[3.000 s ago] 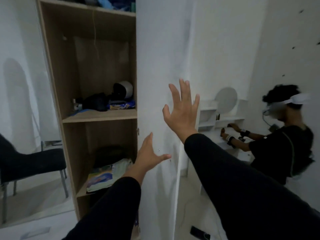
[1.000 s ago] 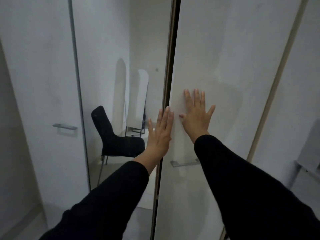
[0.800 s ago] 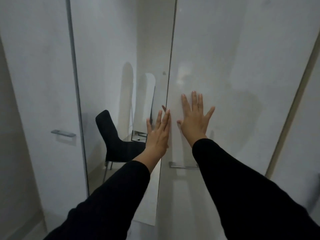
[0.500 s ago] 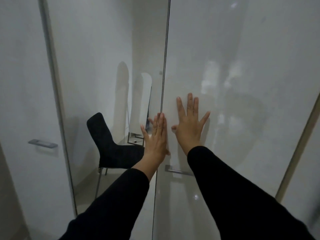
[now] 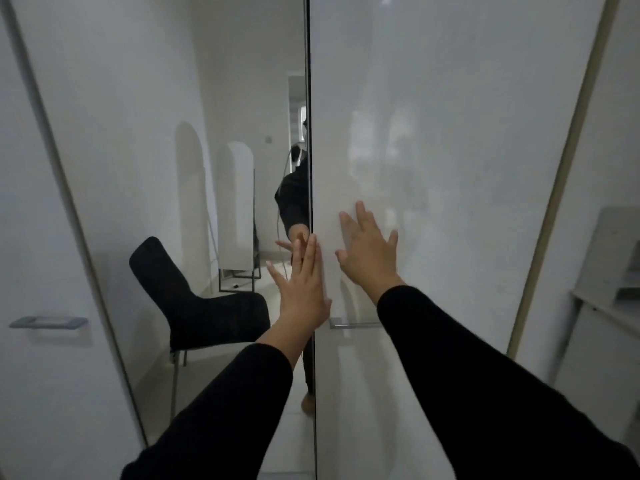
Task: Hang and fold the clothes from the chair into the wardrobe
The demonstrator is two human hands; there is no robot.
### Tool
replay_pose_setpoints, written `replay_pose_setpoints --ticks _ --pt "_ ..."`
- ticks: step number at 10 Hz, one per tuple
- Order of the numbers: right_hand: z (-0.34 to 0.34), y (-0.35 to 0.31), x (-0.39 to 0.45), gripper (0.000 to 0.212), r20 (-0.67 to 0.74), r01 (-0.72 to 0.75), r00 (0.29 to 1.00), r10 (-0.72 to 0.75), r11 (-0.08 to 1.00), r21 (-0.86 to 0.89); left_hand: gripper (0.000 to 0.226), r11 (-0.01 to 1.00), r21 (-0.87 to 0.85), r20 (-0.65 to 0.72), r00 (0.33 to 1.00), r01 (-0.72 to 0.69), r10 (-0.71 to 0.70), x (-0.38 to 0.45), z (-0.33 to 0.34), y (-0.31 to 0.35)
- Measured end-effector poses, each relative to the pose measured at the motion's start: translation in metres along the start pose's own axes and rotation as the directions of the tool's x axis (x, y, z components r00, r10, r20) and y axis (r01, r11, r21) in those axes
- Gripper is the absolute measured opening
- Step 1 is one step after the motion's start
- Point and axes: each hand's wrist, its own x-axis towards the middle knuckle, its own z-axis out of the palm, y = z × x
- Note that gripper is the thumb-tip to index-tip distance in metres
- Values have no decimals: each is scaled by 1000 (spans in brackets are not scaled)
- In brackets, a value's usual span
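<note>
The wardrobe's glossy white door (image 5: pixel 467 133) fills the right half of the view, its edge meeting a mirrored door (image 5: pixel 207 98) on the left. My right hand (image 5: pixel 367 254) presses flat on the white door, fingers spread, above its metal handle (image 5: pixel 353 325). Fingers straight, my left hand (image 5: pixel 304 289) lies along the seam between the two doors. The black chair (image 5: pixel 194 306) shows only as a reflection in the mirror, with no clothes on it. The wardrobe's inside is hidden.
Another white door with a grey handle (image 5: pixel 45 322) stands at the far left. At the right edge is a white shelf unit (image 5: pixel 609 282). The mirror also reflects a standing mirror (image 5: pixel 239 216) and me in black.
The white door has swung round from open until its edge meets the mirrored door, hiding the shelves. Both hands stayed flat on it. My reflection now shows in the mirror.
</note>
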Motion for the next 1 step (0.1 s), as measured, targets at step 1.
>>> replay_pose_setpoints --ticks 1 --pt "34 1 -74 64 215 -154 972 99 955 254 86 997 -57 173 984 52 -42 -57 30 -8"
